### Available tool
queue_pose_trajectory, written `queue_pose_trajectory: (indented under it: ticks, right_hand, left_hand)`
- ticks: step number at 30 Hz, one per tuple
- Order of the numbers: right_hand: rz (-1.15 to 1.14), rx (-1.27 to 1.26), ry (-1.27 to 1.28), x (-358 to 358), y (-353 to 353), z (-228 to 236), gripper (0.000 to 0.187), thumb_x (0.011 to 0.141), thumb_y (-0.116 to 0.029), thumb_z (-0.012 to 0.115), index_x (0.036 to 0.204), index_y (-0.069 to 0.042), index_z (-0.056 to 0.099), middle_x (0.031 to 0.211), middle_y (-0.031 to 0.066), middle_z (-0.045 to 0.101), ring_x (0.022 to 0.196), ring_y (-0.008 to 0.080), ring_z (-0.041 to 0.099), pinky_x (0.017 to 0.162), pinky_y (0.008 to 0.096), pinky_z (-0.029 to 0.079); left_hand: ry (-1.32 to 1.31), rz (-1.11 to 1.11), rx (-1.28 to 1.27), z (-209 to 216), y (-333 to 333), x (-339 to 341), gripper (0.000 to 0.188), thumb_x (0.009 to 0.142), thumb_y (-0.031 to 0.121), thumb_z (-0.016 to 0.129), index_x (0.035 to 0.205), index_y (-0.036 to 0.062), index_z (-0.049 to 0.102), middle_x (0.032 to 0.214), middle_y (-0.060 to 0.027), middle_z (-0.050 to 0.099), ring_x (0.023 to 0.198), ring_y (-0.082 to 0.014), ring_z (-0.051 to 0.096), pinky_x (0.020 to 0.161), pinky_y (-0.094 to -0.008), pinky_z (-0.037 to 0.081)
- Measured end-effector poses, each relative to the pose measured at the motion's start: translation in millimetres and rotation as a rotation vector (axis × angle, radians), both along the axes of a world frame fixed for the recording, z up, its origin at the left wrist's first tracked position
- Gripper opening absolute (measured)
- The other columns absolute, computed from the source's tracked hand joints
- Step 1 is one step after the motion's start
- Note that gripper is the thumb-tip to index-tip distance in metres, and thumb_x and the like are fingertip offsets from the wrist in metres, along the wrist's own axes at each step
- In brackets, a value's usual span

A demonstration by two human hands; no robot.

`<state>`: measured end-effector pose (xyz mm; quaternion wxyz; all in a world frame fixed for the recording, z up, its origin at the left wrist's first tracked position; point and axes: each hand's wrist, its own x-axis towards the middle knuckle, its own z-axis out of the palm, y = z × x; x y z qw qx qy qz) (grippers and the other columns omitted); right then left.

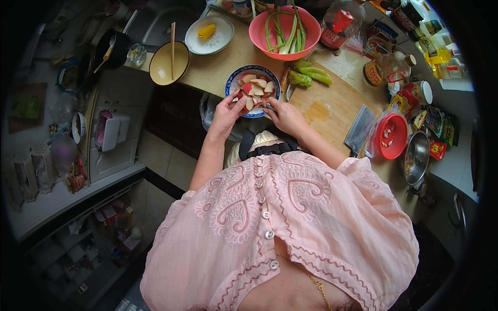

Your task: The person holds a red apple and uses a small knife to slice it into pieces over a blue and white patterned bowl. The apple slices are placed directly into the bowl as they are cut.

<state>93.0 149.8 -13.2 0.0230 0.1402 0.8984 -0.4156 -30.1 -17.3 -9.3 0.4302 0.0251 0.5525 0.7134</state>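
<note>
A white bowl with a blue-patterned rim (229,81) is heaped with red-skinned, pale-fleshed apple pieces (257,89). My left hand (228,113) reaches over the bowl's near left side, its fingers closed on an apple piece at the edge of the heap. At the near right rim my right hand (286,117) is closed, thumb and fingers together; what sits between them is too small to make out. A tool with a brown handle (284,83) lies just right of the bowl, beside green peppers (311,74).
Behind stand a pink basin (256,39) of scallions, a plate (223,42) with a yellow piece, and a yellow bowl (162,72) with chopsticks. To the right are a cutting board (340,96), a cleaver (360,128), a red bowl (392,136), a metal bowl (416,158) and several bottles.
</note>
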Motion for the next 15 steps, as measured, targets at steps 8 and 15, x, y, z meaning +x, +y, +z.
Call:
queue_pose_trajectory:
  ticks: [8,15]
  right_hand:
    - [0.013,0.183,0.054,2.6,-6.8,11.6,0.021,0.091,-0.03,0.053,0.098,-0.01,0.051,0.081,0.0163,0.064,0.075,0.0375,0.062,0.063,0.0487,0.048]
    - [-0.047,0.317,0.052,-2.9,-12.5,12.3,0.019,0.091,-0.026,0.052,0.096,-0.008,0.048,0.078,0.0146,0.063,0.07,0.0358,0.063,0.057,0.0466,0.049]
  left_hand:
    - [0.032,0.038,-0.142,-2.2,2.3,-1.0,0.048,0.082,0.013,0.072,0.121,-0.0047,0.051,0.105,-0.0105,0.063,0.09,-0.0159,0.063,0.077,-0.0291,0.055]
    - [0.07,0.171,-0.276,0.0,22.4,10.0,0.044,0.077,0.014,0.076,0.111,-0.0062,0.057,0.1,-0.0104,0.063,0.082,-0.0157,0.064,0.07,-0.0276,0.055]
